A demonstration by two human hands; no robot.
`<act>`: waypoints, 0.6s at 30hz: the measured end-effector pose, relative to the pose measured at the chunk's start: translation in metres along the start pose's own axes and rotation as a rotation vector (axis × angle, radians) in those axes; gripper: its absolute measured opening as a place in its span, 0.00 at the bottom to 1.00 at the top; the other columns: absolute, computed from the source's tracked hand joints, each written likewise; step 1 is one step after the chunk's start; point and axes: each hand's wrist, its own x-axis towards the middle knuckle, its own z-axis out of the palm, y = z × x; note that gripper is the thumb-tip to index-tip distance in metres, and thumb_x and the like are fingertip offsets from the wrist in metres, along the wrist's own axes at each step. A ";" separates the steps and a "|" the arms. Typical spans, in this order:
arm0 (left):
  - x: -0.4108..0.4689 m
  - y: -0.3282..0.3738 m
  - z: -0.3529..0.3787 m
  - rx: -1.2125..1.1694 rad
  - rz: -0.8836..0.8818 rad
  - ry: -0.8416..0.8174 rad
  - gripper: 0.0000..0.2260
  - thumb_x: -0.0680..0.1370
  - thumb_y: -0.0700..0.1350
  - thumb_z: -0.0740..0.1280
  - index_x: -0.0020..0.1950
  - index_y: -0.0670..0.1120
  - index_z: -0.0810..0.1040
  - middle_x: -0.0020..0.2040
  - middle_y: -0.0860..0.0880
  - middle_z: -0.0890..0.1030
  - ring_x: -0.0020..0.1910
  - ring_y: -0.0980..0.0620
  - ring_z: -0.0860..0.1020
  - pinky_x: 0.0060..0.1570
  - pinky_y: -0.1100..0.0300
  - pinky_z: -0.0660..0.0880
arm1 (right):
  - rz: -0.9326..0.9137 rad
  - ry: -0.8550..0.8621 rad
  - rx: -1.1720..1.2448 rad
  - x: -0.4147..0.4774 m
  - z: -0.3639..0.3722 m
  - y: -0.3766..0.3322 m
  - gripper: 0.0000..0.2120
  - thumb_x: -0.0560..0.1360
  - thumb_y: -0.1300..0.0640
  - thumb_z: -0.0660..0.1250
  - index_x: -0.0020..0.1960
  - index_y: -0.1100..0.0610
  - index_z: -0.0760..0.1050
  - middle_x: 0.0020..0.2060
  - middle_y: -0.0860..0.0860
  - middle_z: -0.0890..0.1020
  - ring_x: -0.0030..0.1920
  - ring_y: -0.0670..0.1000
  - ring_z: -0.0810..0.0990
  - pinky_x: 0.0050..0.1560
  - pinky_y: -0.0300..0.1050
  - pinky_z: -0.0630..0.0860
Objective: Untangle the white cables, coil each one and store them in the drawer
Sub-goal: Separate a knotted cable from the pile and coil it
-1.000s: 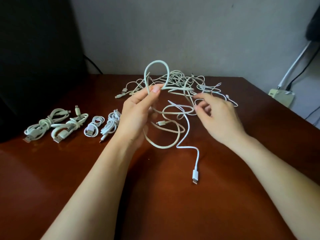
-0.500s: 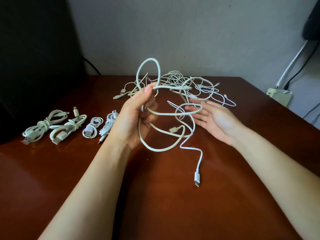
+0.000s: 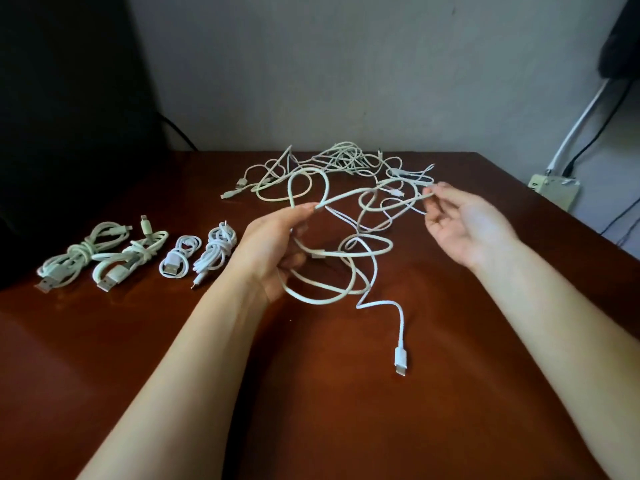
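**Right grip (image 3: 464, 223) swings out to the right with a strand**

Half a second back this hand lay flat, palm up, beneath the loops and close to its partner. Now it sits well to the right, thumb and forefinger pinching the white cable (image 3: 311, 300), palm turned upward and the remaining fingers loosely bent. The left grip (image 3: 273, 251) pinches the same cable between thumb and fingertips, and a strand runs from one pinch to the other above the surface (image 3: 346, 427). The loop standing over the left grip is lower and rounder than it was.

Below the left grip several thick loops hang down and reach the surface. A thinner white lead snakes out of them towards the person and ends in a plug (image 3: 401, 362) lying flat on the wood.

Behind both hands, near the far edge, lies the loose tangle (image 3: 343, 162) of white cables, which the held strand crosses. Well to the left, a row of four coiled cables (image 3: 171, 268) rests side by side on the surface, each one wound and tied on itself.
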 end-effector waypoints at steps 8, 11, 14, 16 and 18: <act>-0.001 -0.003 0.004 0.106 0.024 0.035 0.05 0.77 0.38 0.66 0.42 0.43 0.80 0.25 0.53 0.65 0.18 0.60 0.57 0.18 0.68 0.53 | 0.118 -0.045 -0.273 0.002 0.000 -0.004 0.08 0.80 0.65 0.56 0.42 0.60 0.69 0.21 0.48 0.70 0.17 0.42 0.59 0.19 0.35 0.56; 0.000 -0.004 0.004 0.130 0.022 0.030 0.05 0.77 0.39 0.67 0.42 0.43 0.80 0.25 0.52 0.65 0.18 0.60 0.57 0.17 0.68 0.53 | 0.087 -0.089 -0.456 -0.002 -0.002 -0.005 0.11 0.81 0.64 0.56 0.46 0.63 0.75 0.20 0.45 0.66 0.18 0.42 0.57 0.21 0.34 0.54; -0.001 -0.005 0.005 0.152 0.018 0.015 0.05 0.77 0.39 0.66 0.42 0.44 0.80 0.26 0.52 0.65 0.19 0.59 0.58 0.17 0.69 0.53 | -0.038 -0.121 -0.483 -0.003 -0.002 -0.005 0.13 0.81 0.65 0.55 0.46 0.60 0.78 0.20 0.44 0.64 0.19 0.41 0.57 0.23 0.34 0.54; -0.001 -0.005 0.005 0.160 0.012 0.010 0.06 0.77 0.39 0.66 0.42 0.44 0.79 0.27 0.51 0.64 0.20 0.59 0.58 0.17 0.68 0.53 | -0.142 -0.166 -0.494 -0.005 0.000 -0.003 0.13 0.82 0.64 0.55 0.47 0.58 0.78 0.22 0.43 0.64 0.20 0.41 0.58 0.24 0.34 0.54; -0.001 -0.005 0.004 0.165 0.006 0.009 0.06 0.77 0.39 0.66 0.42 0.44 0.79 0.27 0.51 0.65 0.21 0.59 0.58 0.18 0.68 0.53 | -0.267 -0.213 -0.558 -0.007 0.002 -0.001 0.14 0.82 0.63 0.55 0.48 0.56 0.79 0.23 0.43 0.64 0.22 0.41 0.59 0.25 0.33 0.56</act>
